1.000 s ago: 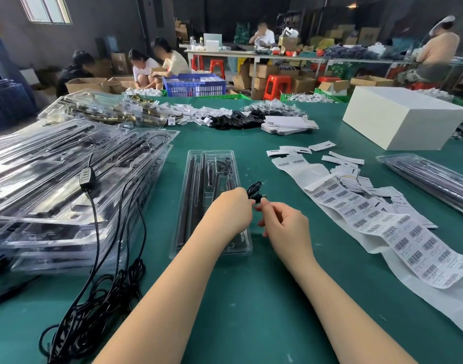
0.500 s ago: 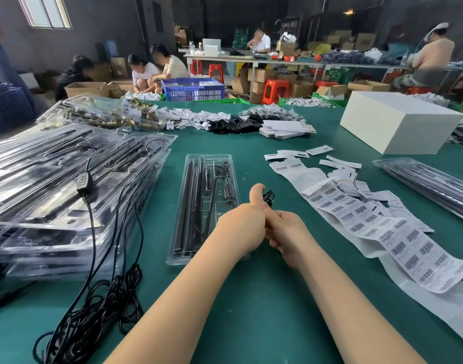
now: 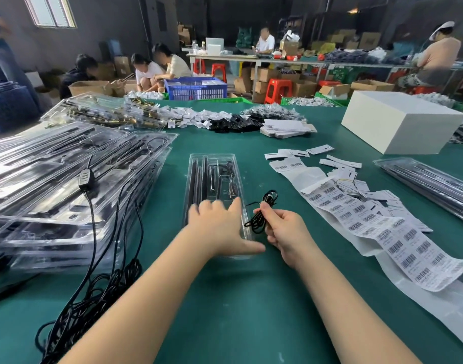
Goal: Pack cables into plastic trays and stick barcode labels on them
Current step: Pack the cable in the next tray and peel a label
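1. The clear plastic tray [image 3: 212, 177] lies on the green worktop [image 3: 225, 311] with its long axis running away from the person, the near end towards the wrists. Dark rods sit lengthwise in its left channels.
2. The left hand [image 3: 219, 227] rests flat on the near end of the tray, fingers spread and straight, thumb pointing right along the tray's near rim.
3. The right hand [image 3: 285, 232] is just right of the tray's near right corner, fingers curled round a small coiled black cable [image 3: 261, 211]. The coil stands roughly upright in the grip, its loops rising above the fingers, beside the tray and not in it.
4. The two hands are close together but apart, the cable between them.
5. Right of the tray a long strip of barcode labels [image 3: 382, 232] runs diagonally along the worktop, with loose paper slips [image 3: 340, 164] at its far end.
6. Left of the tray is a stack of filled trays [image 3: 67, 179], with a tangle of black cables [image 3: 93, 285] draped over it and down onto the worktop.
7. Far right of the tray stands a white box [image 3: 401, 122].
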The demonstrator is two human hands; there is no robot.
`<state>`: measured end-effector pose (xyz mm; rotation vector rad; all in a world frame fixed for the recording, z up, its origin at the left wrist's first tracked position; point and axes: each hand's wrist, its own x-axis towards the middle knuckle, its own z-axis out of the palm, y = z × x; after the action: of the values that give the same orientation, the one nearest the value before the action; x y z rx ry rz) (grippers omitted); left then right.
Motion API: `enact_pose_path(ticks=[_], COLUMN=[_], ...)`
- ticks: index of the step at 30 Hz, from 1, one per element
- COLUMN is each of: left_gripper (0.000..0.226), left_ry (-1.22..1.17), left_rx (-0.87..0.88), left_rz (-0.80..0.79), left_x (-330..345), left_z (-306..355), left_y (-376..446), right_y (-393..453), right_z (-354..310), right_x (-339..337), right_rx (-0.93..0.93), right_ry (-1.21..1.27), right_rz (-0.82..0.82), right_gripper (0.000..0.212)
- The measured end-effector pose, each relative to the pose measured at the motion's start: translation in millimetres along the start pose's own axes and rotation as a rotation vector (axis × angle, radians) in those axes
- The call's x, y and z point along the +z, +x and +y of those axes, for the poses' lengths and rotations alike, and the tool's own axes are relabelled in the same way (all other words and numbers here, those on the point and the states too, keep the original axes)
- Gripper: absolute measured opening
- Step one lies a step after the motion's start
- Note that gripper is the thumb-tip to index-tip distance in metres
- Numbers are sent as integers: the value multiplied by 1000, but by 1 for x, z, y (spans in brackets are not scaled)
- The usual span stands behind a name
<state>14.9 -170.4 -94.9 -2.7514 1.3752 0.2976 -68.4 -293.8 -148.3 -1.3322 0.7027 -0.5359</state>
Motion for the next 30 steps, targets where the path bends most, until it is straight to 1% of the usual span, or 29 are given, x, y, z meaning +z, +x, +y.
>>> enact_pose_path(ticks=[2,3,4,7,10,12,14,16,18,19,20,22,23,26,30], left_gripper=[112,109,104,84,70,60,48,37,20,15,15,22,23,21,22], left_ry=[-44,-94,-140,-236,-411,-568,-647,-638,-596,-524,-425,-266,-238,-297,-351], left_rx=[-44,-31,-11,87,197,214,215,253,322,369,410,449,437,375,328], left_rz=[-194,-233,-220,-88,36,122,226,340,440,480,510,513,490,427,437], left_x=[4,9,14,30,38,43,49,55,59,60,61,60,59,63,65], left_z=[-16,-20,-22,-18,-17,-18,-17,-15,-15,-15,-15,-12,-11,-9,-7], left_y=[-5,-6,-7,-6,-3,-2,-5,-7,-9,-10,-11,-11,-11,-12,-14], right_y=[2,2,2,1,-2,-3,-3,-3,-3,-2,-1,0,2,3,1], right_z=[2,2,2,1,-1,-3,-4,-7,-7,-8,-8,-8,-8,-10,-15], right_x=[-1,-1,-2,-9,-26,-38,-46,-48,-48,-48,-48,-49,-49,-49,-48], right_rx=[-5,-3,0,14,-10,-3,34,75,105,117,130,151,159,186,215], right_ry=[-12,-28,-36,-11,-97,-107,-56,-19,-16,-26,-40,-67,-67,-39,-43], right_rz=[18,25,30,54,122,163,145,102,84,76,62,23,8,-19,-65], right_gripper=[29,30,30,31,37,34,31,29,29,31,32,31,35,38,31])
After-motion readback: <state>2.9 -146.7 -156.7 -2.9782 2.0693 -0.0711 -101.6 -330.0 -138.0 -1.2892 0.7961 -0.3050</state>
